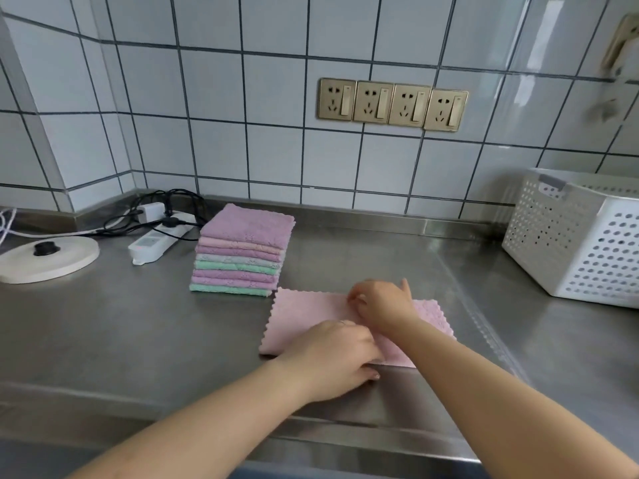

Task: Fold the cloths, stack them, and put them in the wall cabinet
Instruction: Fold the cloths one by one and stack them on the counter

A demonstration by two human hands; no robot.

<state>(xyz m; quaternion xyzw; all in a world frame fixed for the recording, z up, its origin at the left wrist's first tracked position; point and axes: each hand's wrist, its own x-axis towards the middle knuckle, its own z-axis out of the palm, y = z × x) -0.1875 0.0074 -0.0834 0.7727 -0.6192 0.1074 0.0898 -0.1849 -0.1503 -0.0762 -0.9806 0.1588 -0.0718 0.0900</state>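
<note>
Head view shows no readable writing on anything. On a brushed steel counter [138, 326] lies a pale pink cloth [304, 319], fluffy, rectangular, with zigzag edges. At its 6 o'clock edge the left hand [332, 357] rests on it, fingers curled at the hem. At 12 o'clock the right hand [380, 305] pinches its upper edge. A stack of folded cloths [242, 254], purple, pink and green, sits at 10 o'clock, touching its corner. A perforated white basket [581, 243] stands at 2 o'clock.
</note>
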